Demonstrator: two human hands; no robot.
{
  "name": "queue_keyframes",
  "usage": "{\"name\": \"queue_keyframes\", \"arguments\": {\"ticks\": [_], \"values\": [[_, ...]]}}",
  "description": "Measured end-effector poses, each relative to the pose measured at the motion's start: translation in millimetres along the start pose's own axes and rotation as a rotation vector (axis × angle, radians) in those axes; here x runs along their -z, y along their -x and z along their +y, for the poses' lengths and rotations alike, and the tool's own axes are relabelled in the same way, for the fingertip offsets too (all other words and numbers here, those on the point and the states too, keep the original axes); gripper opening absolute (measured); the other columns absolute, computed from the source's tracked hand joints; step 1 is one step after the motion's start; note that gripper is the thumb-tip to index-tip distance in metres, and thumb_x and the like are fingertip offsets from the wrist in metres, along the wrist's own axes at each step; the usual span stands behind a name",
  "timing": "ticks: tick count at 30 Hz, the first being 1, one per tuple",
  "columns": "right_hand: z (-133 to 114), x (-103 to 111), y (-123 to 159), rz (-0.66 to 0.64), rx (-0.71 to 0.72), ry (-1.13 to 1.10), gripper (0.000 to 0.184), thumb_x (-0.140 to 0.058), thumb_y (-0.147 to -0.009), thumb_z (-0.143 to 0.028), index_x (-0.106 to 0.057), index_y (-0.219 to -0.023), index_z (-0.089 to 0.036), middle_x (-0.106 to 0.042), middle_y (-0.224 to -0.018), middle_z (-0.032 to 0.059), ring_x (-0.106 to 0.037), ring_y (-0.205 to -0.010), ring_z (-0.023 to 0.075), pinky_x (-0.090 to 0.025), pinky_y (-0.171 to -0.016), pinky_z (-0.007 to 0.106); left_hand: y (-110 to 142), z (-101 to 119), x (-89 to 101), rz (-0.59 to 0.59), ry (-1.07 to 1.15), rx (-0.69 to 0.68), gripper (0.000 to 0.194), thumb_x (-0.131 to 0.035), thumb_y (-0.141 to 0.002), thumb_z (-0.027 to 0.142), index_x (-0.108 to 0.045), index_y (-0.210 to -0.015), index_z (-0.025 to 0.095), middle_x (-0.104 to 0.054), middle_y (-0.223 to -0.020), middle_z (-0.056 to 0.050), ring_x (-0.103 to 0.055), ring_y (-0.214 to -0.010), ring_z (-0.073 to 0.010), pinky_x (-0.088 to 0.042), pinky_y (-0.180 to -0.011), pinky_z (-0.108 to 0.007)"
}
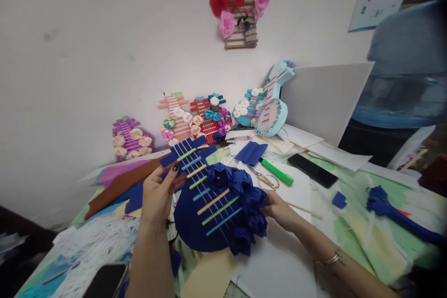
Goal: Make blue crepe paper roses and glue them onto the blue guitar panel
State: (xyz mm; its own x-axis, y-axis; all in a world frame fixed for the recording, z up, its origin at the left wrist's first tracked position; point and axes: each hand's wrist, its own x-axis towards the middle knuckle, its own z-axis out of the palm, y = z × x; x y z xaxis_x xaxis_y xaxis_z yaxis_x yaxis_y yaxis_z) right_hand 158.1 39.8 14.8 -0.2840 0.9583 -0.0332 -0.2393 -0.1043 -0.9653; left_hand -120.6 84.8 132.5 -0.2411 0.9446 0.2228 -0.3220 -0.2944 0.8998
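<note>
Guitar [214,202] is pinched by left hand [159,191] at neck [182,148], right hand [280,209] at flowers [242,182], apparently being checked; gentle grip needed next.

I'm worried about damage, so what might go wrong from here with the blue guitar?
The flowers might get crushed, as the right hand is right up against them. The scissors lie just beyond the flowers and could snag them if the guitar is lowered that way. The neck might bend, since the left hand holds the guitar there.
</note>
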Motion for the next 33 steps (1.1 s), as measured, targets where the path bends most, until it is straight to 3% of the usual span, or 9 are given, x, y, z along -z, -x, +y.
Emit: {"name": "queue_keyframes", "arguments": {"ticks": [6,14,21,26,33], "values": [[-3.0,-0.9,0.6,-0.014,-0.011,0.033,0.038,-0.054,-0.056,-0.007,-0.061,-0.092,-0.016,-0.068,-0.075,-0.0015,-0.062,-0.068,0.0138,-0.046,-0.054,0.02,-4.8,-4.0,6.7,0.006,-0.041,0.041,0.048,-0.09,-0.045,0.03,-0.07,-0.085,0.014,-0.071,-0.068,0.001,-0.065,-0.047,-0.0127,-0.054,-0.046,-0.019],[-8.1,6.3,3.9,-0.151,-0.088,0.141,0.036,-0.056,-0.05,0.001,-0.066,-0.081,-0.013,-0.065,-0.069,-0.0033,-0.058,-0.064,0.0107,-0.045,-0.055,0.017,-3.3,-1.3,7.4,-0.051,-0.057,0.095,0.038,-0.088,-0.051,0.025,-0.071,-0.083,0.013,-0.073,-0.081,-0.003,-0.067,-0.063,-0.0139,-0.057,-0.055,-0.021],[-13.0,7.3,4.4,-0.121,-0.128,0.109,0.038,-0.053,-0.047,0.002,-0.066,-0.08,-0.014,-0.065,-0.067,-0.0039,-0.057,-0.064,0.0102,-0.044,-0.054,0.015,-4.3,-1.5,9.9,-0.026,-0.036,0.118,0.037,-0.086,-0.049,0.023,-0.072,-0.082,0.014,-0.073,-0.081,-0.003,-0.068,-0.069,-0.0168,-0.058,-0.058,-0.025],[-16.0,6.3,5.2,-0.123,-0.133,0.111,0.039,-0.052,-0.047,0.001,-0.065,-0.08,-0.014,-0.064,-0.067,-0.0044,-0.057,-0.062,0.0098,-0.042,-0.053,0.015,-6.0,-0.3,10.7,-0.009,-0.053,0.08,0.041,-0.088,-0.044,0.021,-0.072,-0.081,0.013,-0.072,-0.073,-0.001,-0.067,-0.066,-0.0135,-0.058,-0.064,-0.021],[-19.8,10.2,5.2,-0.083,-0.138,0.15,0.033,-0.049,-0.046,0.0,-0.061,-0.073,-0.014,-0.061,-0.062,-0.0047,-0.055,-0.058,0.0101,-0.041,-0.05,0.016,-5.4,5.8,23.5,-0.081,-0.176,0.199,0.041,-0.089,-0.045,0.027,-0.071,-0.08,0.012,-0.072,-0.069,-0.003,-0.067,-0.056,-0.016,-0.056,-0.05,-0.022]]}}
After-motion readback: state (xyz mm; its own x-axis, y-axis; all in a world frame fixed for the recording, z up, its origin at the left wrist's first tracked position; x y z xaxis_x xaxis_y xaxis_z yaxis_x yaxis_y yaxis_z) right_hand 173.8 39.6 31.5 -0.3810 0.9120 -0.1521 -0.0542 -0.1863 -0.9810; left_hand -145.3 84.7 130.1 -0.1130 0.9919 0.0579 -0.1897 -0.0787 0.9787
